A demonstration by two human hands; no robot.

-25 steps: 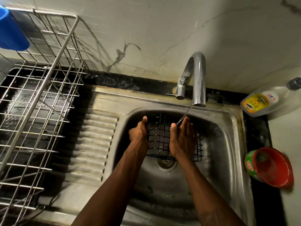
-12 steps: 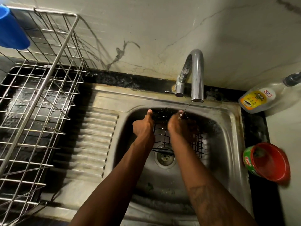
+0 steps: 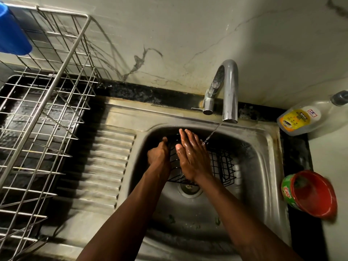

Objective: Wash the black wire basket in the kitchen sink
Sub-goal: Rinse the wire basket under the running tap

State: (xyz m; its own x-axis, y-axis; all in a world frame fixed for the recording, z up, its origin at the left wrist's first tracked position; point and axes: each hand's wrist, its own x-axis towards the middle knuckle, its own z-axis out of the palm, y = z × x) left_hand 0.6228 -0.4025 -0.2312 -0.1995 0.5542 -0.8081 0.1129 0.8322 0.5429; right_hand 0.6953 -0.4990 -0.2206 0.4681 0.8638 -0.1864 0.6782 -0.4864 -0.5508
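Now the basket [image 3: 224, 166] sits in the sink [image 3: 263, 166] over the drain [image 3: 188, 187], under the tap's [image 3: 230, 95] thin stream [image 3: 212, 133], the left hand [image 3: 159, 157] gripping its left rim with curled fingers while the right hand [image 3: 190, 159] lies flat on its wires, wet fingers [image 3: 186, 137] straight and pressed together.

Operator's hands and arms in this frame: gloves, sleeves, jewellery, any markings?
Two bare hands, no gloves. The left hand and right hand show no rings; neither wrist carries a watch or band. Both forearms are bare to the frame's bottom edge, no sleeves in view. The right hand's fingers look wet and glossy. No clear markings.
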